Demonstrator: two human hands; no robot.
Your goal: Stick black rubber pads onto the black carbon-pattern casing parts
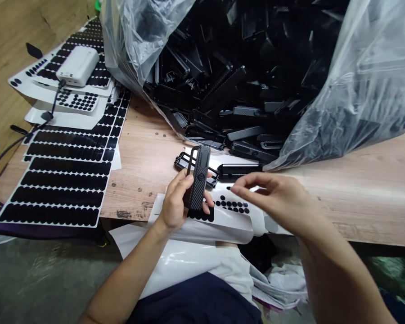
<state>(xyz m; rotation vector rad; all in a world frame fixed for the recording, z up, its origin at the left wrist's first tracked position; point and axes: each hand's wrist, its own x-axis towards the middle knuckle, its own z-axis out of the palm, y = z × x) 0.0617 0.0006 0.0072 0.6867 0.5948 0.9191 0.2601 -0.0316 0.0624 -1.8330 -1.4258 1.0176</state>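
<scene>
My left hand (176, 201) grips a narrow black plastic part (198, 177) with a carbon-weave texture, held upright above the table edge. My right hand (273, 196) hovers just right of it, fingers curled with thumb and forefinger pinched over a white sticker sheet (236, 216) carrying small black dots and ovals. What the pinch holds is too small to name. Two more black parts (238, 170) lie on the table just behind the held one.
A big clear plastic bag (357, 81) spills a heap of black parts (239, 76) over the wooden table (364, 198). Sheets of black oval stickers (64, 180) cover the left side, with a white box and cable (77, 65) on them. Used backing sheets hang over my lap.
</scene>
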